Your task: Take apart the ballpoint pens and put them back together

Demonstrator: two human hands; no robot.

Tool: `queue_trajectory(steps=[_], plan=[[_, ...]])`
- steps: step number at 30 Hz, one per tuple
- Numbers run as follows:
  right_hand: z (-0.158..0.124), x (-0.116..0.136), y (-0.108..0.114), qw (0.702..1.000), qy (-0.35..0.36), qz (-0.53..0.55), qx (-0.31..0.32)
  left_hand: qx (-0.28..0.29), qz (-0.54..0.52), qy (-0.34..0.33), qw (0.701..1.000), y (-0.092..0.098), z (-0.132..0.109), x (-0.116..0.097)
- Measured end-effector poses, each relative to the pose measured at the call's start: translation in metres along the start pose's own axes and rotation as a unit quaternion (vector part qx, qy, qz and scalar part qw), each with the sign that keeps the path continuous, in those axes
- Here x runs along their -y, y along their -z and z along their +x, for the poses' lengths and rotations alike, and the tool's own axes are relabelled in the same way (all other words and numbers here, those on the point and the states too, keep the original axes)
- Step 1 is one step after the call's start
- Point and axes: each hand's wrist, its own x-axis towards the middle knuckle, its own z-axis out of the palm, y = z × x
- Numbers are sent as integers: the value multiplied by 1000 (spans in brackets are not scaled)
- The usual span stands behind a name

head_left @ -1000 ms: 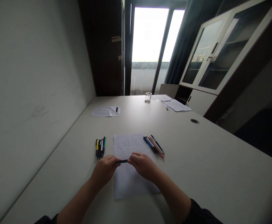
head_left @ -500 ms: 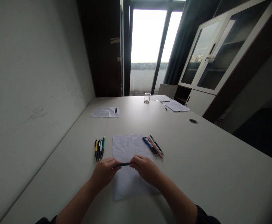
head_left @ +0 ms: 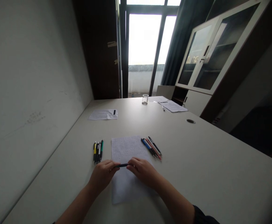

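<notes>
A dark pen [head_left: 123,165] lies level between my two hands, above a sheet of handwritten paper [head_left: 125,186]. My left hand [head_left: 104,172] is closed on one end of it, and my right hand [head_left: 140,171] pinches the other end; both ends are covered by fingers. Just beyond my left hand are several pens [head_left: 98,151] side by side, with yellow, black, white and green barrels. Past my right hand, a second group of pens [head_left: 152,148] in blue, pink, white and black lies slanted, partly at the paper's right edge.
On the white table [head_left: 196,161], a glass cup [head_left: 144,99] stands at the far end. Papers [head_left: 173,106] with a pen [head_left: 163,108] lie at far right, another sheet [head_left: 103,114] at far left. A round cable hole [head_left: 190,121] is at right; a wall [head_left: 38,102] borders the left.
My hands keep their hold on the pen, and a little more of its barrel seems covered by my left fingers. The whole view has shifted slightly; the groups of pens lie as before.
</notes>
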Motion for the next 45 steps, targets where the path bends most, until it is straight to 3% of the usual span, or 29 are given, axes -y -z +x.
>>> queue_trajectory(steps=[4,13,21,27,39,45], plan=[[1,1,-1,1000,2,-26,-8,5,1,7,1000,0,1,1],[-1,-3,-8,1000,-9,-16,23,6,37,-49,998,-1,1,1],[1,3,-4,999,-8,-44,-5,-13,14,-2,1000,-1,2,-1],[0,0,-9,997,-28,-72,10,-21,28,-38,999,-1,2,-2],[1,0,-4,991,-66,105,45,-66,85,-132,985,-1,1,2],[1,3,-4,997,-34,70,10,-33,101,-105,989,0,2,-1]])
